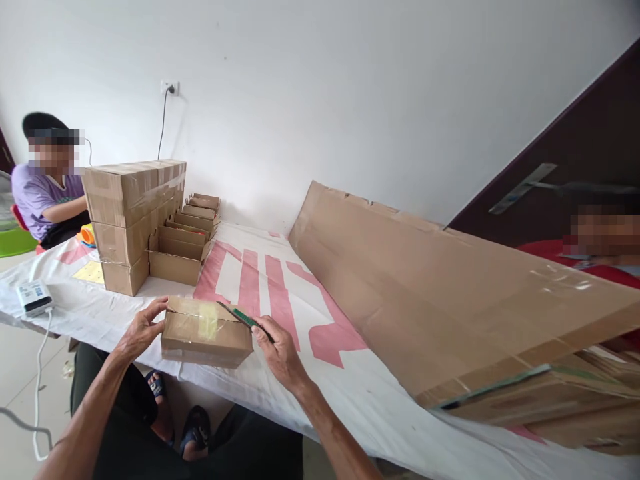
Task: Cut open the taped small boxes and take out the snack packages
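A closed cardboard box [185, 337] with clear tape over its top seam lies at the near edge of the covered table. My left hand [144, 327] grips the box's left end, its fingers against the upper corner. In my right hand [277, 347] is a utility knife [245, 317] with a green handle, its blade angled over the right part of the box top. The fingers of that hand are wrapped around the handle, close to the box's right end.
Stacked taped boxes [135, 200] stand at the left, with several open boxes [175, 257] behind. A large cardboard sheet [440, 287] leans along the right. A white device [34, 297] with a cable sits at the left edge. One person [47, 193] sits at far left, another [545, 257] at right.
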The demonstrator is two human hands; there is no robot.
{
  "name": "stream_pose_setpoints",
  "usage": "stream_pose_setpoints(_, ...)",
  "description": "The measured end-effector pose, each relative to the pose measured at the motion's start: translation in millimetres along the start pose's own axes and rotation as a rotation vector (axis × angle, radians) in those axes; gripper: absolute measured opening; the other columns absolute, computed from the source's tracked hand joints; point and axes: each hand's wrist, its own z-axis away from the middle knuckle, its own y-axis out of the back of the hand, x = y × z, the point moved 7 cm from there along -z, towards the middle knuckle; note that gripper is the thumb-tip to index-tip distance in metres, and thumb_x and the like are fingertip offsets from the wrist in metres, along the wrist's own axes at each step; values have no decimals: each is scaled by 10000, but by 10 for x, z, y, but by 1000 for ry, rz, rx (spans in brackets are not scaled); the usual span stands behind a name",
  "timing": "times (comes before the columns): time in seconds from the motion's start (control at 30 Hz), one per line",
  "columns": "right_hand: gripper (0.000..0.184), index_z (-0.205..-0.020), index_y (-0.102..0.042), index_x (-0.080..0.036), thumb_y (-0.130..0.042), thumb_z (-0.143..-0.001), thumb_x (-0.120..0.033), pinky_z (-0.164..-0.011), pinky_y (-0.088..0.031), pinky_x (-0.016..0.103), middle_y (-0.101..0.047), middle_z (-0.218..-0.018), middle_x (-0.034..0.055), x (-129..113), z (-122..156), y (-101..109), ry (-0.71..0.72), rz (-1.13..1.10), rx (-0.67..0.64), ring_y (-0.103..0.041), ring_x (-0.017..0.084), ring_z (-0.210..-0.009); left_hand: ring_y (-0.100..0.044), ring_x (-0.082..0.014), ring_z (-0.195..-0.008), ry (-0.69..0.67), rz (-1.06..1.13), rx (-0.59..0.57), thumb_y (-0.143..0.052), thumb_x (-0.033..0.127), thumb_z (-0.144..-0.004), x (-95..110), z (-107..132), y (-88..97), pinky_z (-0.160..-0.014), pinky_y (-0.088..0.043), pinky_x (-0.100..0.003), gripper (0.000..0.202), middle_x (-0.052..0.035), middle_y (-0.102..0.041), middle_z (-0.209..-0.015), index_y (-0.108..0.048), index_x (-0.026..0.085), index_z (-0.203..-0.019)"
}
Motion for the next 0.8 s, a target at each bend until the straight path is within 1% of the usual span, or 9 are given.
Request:
stream_pose_setpoints(0.07, 328, -1088, -780, -237, -589, -1023, -496, -815, -540, 370, -753, -970, 74, -141, -91, 39, 19, 8, -57, -677, 251, -871, -599, -405, -1429, -10, -2, 18, -880, 556, -737, 20, 35, 2, -1193, -491, -494, 456, -167, -668, -1513, -852, 218, -1043)
stream_pose_setpoints(0.13, 308, -1069, -795, -246, -615, -1009, -488, -814, -547, 368, -779, -972, 67, -288, -184, 17, 40, 12, -128, -699, 255, -882, -589, -410, -1436, -7, -9, 35, -885, 547, -720, 43, 56, 5, -1132, -543, -469, 442, -160, -685, -1490, -856, 228, -1026)
stream_pose_setpoints(0.23, 281, -1035, -809, -250, -626, -1002, -461, -753, -531, 340, -787, -910, 44, -476, -311, -105, 92, 41, -240, -696, 231, -819, -594, -408, -1426, 0, -16, 30, -882, 520, -715, 68, 71, -6, -1046, -594, -430, 418, -150, -688, -1486, -853, 230, -1015)
stream_pose_setpoints(0.3, 273, -1022, -816, -251, -624, -1005, -443, -709, -508, 323, -781, -866, 33, -556, -384, -194, 125, 63, -288, -681, 214, -770, -615, -404, -1399, 0, -8, 18, -872, 499, -728, 70, 80, -19, -991, -617, -411, 402, -150, -678, -1500, -848, 224, -1019)
stream_pose_setpoints(0.4, 266, -1005, -828, -258, -620, -1007, -424, -703, -498, 318, -777, -856, 30, -625, -472, -286, 152, 83, -323, -679, 204, -753, -614, -405, -1396, -6, 8, 23, -862, 471, -734, 62, 97, -27, -928, -641, -393, 371, -144, -674, -1500, -843, 225, -1011)
stream_pose_setpoints(0.57, 258, -941, -833, -269, -625, -1006, -407, -724, -500, 323, -751, -812, 22, -731, -533, -341, 187, 86, -351, -661, 201, -732, -615, -384, -1399, -8, 11, 8, -846, 455, -765, 63, 121, -57, -893, -645, -357, 331, -145, -645, -1527, -814, 216, -992)
stream_pose_setpoints(0.7, 279, -967, -823, -271, -590, -1019, -415, -743, -487, 330, -750, -833, 28, -777, -539, -389, 196, 111, -397, -665, 210, -763, -637, -383, -1376, 12, 33, -6, -845, 450, -780, 54, 131, -67, -827, -639, -327, 341, -156, -609, -1566, -800, 205, -1012)
stream_pose_setpoints(0.8, 285, -979, -817, -266, -572, -1029, -403, -742, -470, 332, -741, -835, 29, -790, -555, -427, 220, 152, -419, -664, 209, -769, -627, -389, -1388, 19, 42, -9, -853, 438, -775, 45, 131, -67, -819, -634, -319, 337, -159, -607, -1569, -801, 199, -1008)
